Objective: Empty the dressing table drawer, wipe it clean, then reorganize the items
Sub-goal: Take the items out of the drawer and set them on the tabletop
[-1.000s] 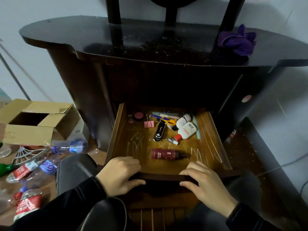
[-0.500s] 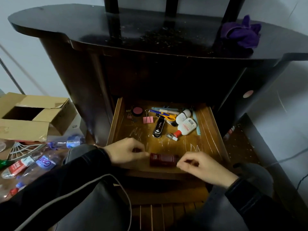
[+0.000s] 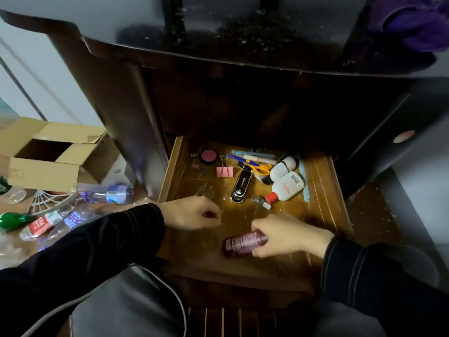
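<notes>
The wooden drawer (image 3: pixel 323 181) stands pulled out below the dark dressing table (image 3: pixel 218 59). My right hand (image 3: pixel 289 235) grips a dark red bottle (image 3: pixel 239 243) lying near the drawer's front. My left hand (image 3: pixel 194 212) hovers over the front left of the drawer with fingers loosely curled and nothing in it. Further back lie a black stapler (image 3: pixel 241 184), a pink binder clip (image 3: pixel 224 171), a round pink compact (image 3: pixel 209 156), yellow-handled scissors (image 3: pixel 257 165), pens (image 3: pixel 255 155) and two white bottles (image 3: pixel 286 187).
A purple cloth (image 3: pixel 413 25) lies on the table top at the right. On the floor to the left stand an open cardboard box (image 3: pixel 48 152) and several plastic bottles (image 3: pixel 107 194). A dark cabinet side (image 3: pixel 388 132) flanks the drawer on the right.
Both hands left the drawer's front edge and reached inside. My right hand took hold of the dark red bottle and drew it toward the front.
</notes>
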Demonstrator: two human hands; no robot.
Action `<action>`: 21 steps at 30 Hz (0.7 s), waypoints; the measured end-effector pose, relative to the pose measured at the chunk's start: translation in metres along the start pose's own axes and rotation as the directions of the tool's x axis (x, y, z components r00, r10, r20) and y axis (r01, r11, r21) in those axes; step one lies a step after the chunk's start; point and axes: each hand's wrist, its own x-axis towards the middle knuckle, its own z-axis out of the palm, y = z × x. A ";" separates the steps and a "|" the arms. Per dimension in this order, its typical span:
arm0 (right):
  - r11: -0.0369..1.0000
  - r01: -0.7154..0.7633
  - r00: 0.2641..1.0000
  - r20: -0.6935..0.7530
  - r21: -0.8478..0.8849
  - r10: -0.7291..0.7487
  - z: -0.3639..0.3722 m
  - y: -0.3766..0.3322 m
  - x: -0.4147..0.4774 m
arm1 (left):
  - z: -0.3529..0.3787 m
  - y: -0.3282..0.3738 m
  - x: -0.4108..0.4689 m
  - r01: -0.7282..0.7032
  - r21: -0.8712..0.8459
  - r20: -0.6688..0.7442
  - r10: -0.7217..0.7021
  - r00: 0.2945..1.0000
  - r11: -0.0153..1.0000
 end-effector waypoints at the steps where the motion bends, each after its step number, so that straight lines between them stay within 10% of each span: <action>1: 0.996 -0.015 1.000 -0.015 0.087 0.016 -0.008 0.004 -0.003 | -0.006 0.007 0.000 -0.019 -0.030 -0.008 0.019 1.000 0.999; 5: 0.907 -0.006 0.995 -0.088 0.422 0.047 -0.031 0.010 -0.008 | -0.021 0.031 0.007 -0.030 -0.183 -0.047 0.022 0.999 0.983; 12: 0.412 0.120 0.984 -0.162 0.903 0.068 -0.030 0.014 -0.007 | 0.019 0.037 0.039 0.031 -0.056 -0.206 -0.042 0.978 0.998; 16: 0.101 0.257 0.918 -0.275 0.961 0.285 -0.028 0.027 -0.007 | 0.026 0.028 0.044 0.031 -0.465 -0.291 -0.186 0.938 0.885; 18: 0.130 0.353 0.805 -0.371 0.927 0.463 -0.027 0.039 -0.009 | 0.025 0.026 0.043 -0.031 -0.641 -0.340 -0.247 0.908 0.767; 21: 0.457 0.199 0.589 -0.479 0.867 0.651 -0.013 0.059 -0.004 | 0.017 0.023 0.043 -0.128 -0.695 -0.458 -0.298 0.838 0.708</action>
